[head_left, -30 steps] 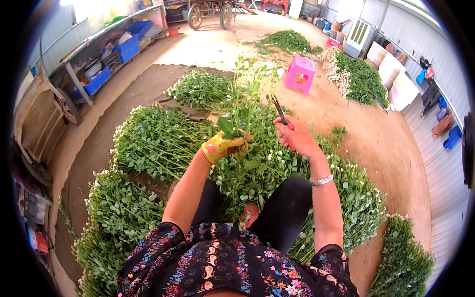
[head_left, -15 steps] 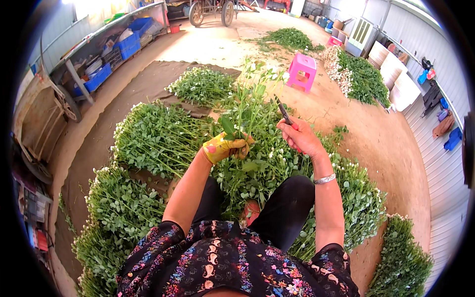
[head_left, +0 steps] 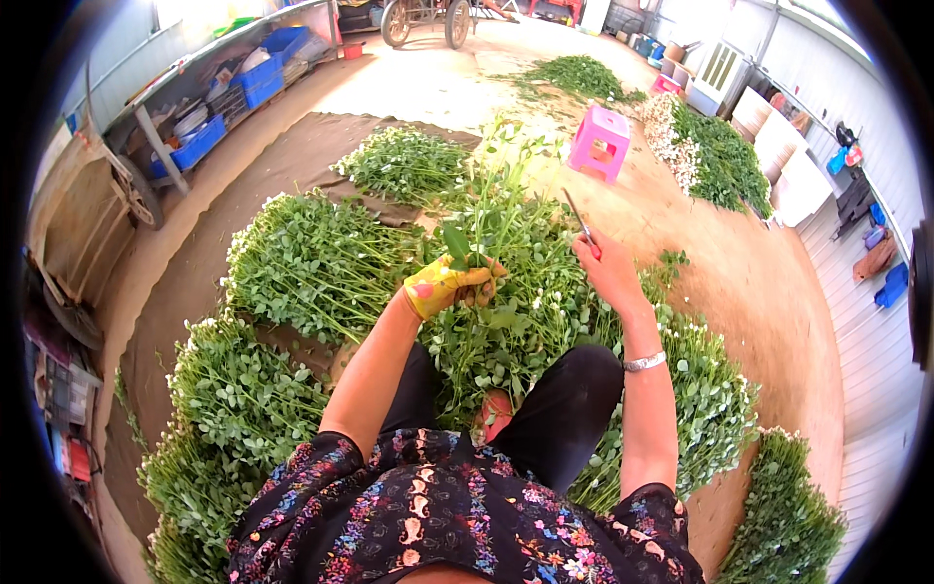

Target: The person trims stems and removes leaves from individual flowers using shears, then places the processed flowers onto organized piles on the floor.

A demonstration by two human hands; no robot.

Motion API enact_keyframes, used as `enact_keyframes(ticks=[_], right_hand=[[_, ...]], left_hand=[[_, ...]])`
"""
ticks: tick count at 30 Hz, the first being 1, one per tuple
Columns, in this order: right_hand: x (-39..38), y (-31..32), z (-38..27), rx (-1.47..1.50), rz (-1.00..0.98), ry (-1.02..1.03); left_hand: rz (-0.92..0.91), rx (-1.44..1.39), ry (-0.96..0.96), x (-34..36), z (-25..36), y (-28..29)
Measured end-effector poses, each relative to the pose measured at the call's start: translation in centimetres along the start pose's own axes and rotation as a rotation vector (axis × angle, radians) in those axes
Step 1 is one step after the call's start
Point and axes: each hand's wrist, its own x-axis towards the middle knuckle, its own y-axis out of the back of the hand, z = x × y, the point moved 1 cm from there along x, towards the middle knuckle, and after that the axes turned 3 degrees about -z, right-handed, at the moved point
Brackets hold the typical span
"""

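Gently hold the flower stems point(head_left: 484, 222) as now, wrapped in the fingers of the gloved left hand point(head_left: 448, 285). Grasp the shears point(head_left: 579, 216) likewise in the bare right hand point(head_left: 611, 268), aimed clear of those fingers. Find the stems rising straight out of the left fingers, left of and nearer than the pink stool point(head_left: 596, 134); the shears, on its near side.
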Motion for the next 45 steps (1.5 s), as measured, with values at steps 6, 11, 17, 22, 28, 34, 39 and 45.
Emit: enact_keyframes(ticks=[6,11,17,22,28,34,39,45], right_hand=[[-1.1,0.0,-2.8,0.202,-0.13,-0.08],[-0.4,-0.5,-3.6,0.233,-0.175,-0.111],[-0.5,-0.5,-1.4,-0.037,0.017,0.042],[-0.7,0.0,-2.9,-0.349,0.034,0.115],[-0.7,0.3,-2.3,-0.507,0.033,0.09],[-1.5,0.3,-2.7,-0.452,0.043,0.122],[-1.4,-0.4,-1.7,-0.236,-0.238,-0.001],[-1.4,-1.1,-2.5,0.022,-0.348,-0.185]], left_hand=[[0.069,0.048,0.014,0.5,-0.4,-0.6],[0.088,0.058,0.033,0.7,-0.5,-1.3],[0.13,0.078,0.057,0.9,-0.8,-1.9],[0.166,0.092,0.041,1.7,-2.4,-1.5],[0.207,0.087,0.077,2.0,-2.8,-2.4],[0.23,0.095,0.06,2.1,-3.9,-1.6],[0.236,0.089,0.071,2.4,-4.0,-2.2],[0.227,0.098,0.072,2.0,-4.2,-2.5]])
